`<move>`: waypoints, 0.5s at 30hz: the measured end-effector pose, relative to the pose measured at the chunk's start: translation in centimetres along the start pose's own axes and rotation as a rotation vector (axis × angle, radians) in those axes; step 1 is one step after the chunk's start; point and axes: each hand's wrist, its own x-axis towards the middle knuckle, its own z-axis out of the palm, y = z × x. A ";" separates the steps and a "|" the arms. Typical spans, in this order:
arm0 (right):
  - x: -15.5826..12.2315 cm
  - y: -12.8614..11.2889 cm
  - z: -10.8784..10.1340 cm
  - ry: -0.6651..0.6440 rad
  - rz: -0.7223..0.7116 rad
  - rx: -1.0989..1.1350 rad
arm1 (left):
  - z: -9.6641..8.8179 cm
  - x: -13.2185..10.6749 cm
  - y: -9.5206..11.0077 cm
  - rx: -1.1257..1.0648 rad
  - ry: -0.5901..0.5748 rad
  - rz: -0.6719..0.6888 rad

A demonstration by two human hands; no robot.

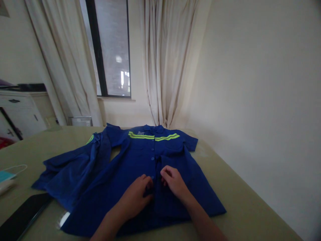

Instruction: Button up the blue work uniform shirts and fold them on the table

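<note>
A dark blue short-sleeved work shirt (135,164) lies spread front up, its collar at the far end. Yellow-green stripes cross its chest and buttons run down the middle; the lower front is partly apart. Over the left side of the button line is my left hand (136,195), its fingers bent and its thumb apart from them, with nothing visible between. My right hand (174,182) is just across the opening, over the right front panel. Its thumb and forefinger come together in a pinch; whether cloth is between them I cannot make out.
Another crumpled blue garment (77,167) lies to the left, against the shirt. A black phone-like slab (23,214), a small white object (64,219) and a face mask (6,175) are on the table (240,207). A wall (263,100) borders its right side; curtains (165,60) hang behind.
</note>
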 end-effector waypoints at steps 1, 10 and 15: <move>-0.2 0.0 0.3 -0.008 -0.048 -0.092 | -0.3 -0.4 0.1 -0.018 -0.068 0.017; -1.5 -1.8 -1.2 -0.320 -0.016 0.007 | 1.5 0.3 1.6 -0.281 0.014 0.033; -1.8 -1.6 -2.0 -0.447 0.068 0.185 | 2.7 1.3 1.6 -0.189 0.228 0.074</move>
